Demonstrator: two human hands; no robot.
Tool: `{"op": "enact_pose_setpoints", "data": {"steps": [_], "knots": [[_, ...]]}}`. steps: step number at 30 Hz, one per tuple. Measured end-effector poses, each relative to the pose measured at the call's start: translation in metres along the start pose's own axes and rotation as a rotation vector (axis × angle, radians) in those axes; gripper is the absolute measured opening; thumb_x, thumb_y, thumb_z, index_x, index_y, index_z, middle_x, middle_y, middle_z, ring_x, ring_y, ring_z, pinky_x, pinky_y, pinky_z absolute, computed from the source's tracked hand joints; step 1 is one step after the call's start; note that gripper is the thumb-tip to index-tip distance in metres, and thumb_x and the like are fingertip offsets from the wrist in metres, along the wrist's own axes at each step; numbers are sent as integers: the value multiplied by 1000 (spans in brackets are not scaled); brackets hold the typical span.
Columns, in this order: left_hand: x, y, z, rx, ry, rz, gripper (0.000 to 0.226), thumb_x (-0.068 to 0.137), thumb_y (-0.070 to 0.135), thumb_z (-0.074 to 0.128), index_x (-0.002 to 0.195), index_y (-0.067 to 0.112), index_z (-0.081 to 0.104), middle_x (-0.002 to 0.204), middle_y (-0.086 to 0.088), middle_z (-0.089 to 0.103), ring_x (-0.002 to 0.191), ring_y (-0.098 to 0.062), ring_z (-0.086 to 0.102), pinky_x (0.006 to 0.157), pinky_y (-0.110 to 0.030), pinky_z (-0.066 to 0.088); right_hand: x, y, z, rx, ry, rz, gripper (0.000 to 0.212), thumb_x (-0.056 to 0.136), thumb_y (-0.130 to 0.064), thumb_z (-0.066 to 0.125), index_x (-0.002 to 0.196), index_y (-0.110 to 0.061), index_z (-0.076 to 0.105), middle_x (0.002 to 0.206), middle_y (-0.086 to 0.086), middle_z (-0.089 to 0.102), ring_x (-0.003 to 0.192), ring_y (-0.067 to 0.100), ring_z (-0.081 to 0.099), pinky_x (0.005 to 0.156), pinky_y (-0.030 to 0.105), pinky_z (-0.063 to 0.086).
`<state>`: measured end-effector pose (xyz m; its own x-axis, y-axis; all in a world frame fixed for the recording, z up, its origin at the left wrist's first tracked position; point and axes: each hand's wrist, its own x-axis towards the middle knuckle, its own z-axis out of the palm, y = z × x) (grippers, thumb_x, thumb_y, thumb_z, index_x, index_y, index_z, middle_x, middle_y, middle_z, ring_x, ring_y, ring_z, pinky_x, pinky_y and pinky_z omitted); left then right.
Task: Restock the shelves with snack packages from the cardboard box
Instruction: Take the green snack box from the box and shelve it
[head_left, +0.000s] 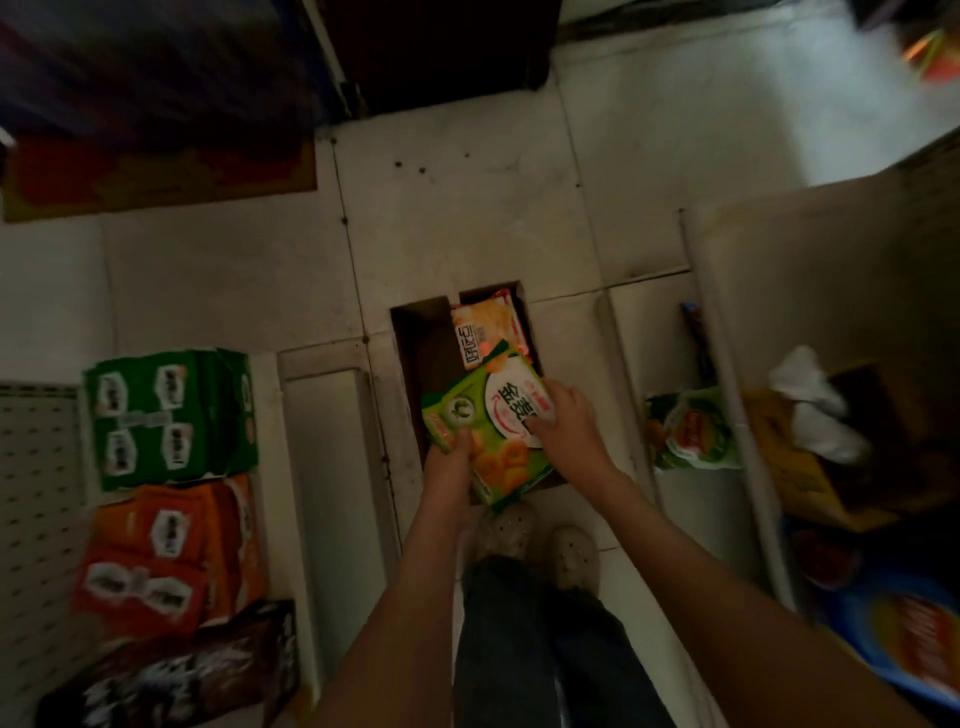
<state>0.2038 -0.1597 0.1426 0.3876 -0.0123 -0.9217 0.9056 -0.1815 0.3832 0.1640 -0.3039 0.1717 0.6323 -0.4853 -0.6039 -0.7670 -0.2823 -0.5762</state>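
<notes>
Legs and shoes (535, 540): right below, on the floor, just behind the cardboard box (415, 353).
Left hand (449, 462): holding the near corner of the green pack (467, 410), fingers (461, 442) curled round its edge.
Right hand (566, 421): holding the right side of the same pack, fingers bent over it.
Green pack: tilted, just over the open cardboard box, held at both sides.
Cardboard box: on the floor between the shelves, with an orange-and-white pack (483, 327) inside at the far end.
Right shelf (670, 504): just beside the box, with a green bag (688, 431) of the same look lying on it.
Left shelf (322, 467): green boxes (171, 415) and orange boxes (166, 540) side by side.
Could go wrong: shiny pack slipping out of the fingers and dropping; too hard a squeeze crushing the snacks inside; dim light sending it to the wrong shelf; a trip on the box so close to the feet.
</notes>
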Motion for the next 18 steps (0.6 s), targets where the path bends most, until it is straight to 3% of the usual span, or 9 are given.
{"op": "enact_pose_setpoints", "data": {"steps": [3, 6, 9, 11, 14, 16, 18], "knots": [[-57, 28, 1, -111, -146, 18, 43, 96, 38, 47, 136, 23, 45, 128, -8, 59, 113, -31, 59, 96, -59, 45, -36, -33, -45, 104, 19, -20, 52, 87, -13, 59, 136, -17, 44, 122, 11, 46, 114, 27, 47, 96, 41, 44], [-115, 54, 5, -143, -222, 45, 41, 98, 34, 45, 136, 20, 45, 130, -9, 58, 114, -31, 58, 97, -57, 44, -80, -64, -95, 256, 68, -48, 48, 90, -10, 56, 137, -17, 45, 117, 5, 45, 111, 22, 51, 91, 35, 48], [-166, 69, 14, -152, -308, 38, 44, 95, 40, 46, 136, 23, 45, 133, -10, 57, 115, -34, 58, 95, -60, 45, -128, -83, -137, 413, 159, -91, 42, 91, -13, 57, 133, -17, 50, 127, 10, 50, 113, 22, 54, 92, 39, 51], [-197, 76, 21, -150, -361, 39, 45, 96, 42, 43, 137, 23, 44, 132, -11, 58, 115, -34, 59, 93, -59, 46, -156, -89, -154, 509, 261, -70, 49, 89, -15, 62, 135, -14, 45, 130, 8, 48, 117, 20, 51, 95, 40, 49], [-245, 79, 29, -180, -463, 59, 46, 98, 41, 41, 138, 21, 43, 132, -12, 57, 116, -34, 58, 98, -59, 43, -201, -93, -170, 895, 317, 51, 65, 83, -17, 70, 139, -17, 37, 133, 8, 51, 116, 24, 55, 95, 45, 50], [-276, 76, 33, -218, -524, 65, 46, 98, 40, 41, 139, 19, 44, 133, -12, 57, 117, -34, 57, 101, -57, 41, -230, -94, -179, 1141, 240, 61, 59, 80, -21, 71, 132, -17, 45, 128, 10, 60, 110, 28, 62, 92, 48, 51], [-303, 71, 36, -248, -563, 55, 48, 97, 41, 43, 137, 16, 46, 131, -12, 58, 118, -34, 57, 103, -56, 40, -256, -97, -186, 1210, 221, 23, 50, 79, -24, 71, 125, -16, 54, 119, 9, 66, 105, 27, 65, 87, 44, 54]]}}
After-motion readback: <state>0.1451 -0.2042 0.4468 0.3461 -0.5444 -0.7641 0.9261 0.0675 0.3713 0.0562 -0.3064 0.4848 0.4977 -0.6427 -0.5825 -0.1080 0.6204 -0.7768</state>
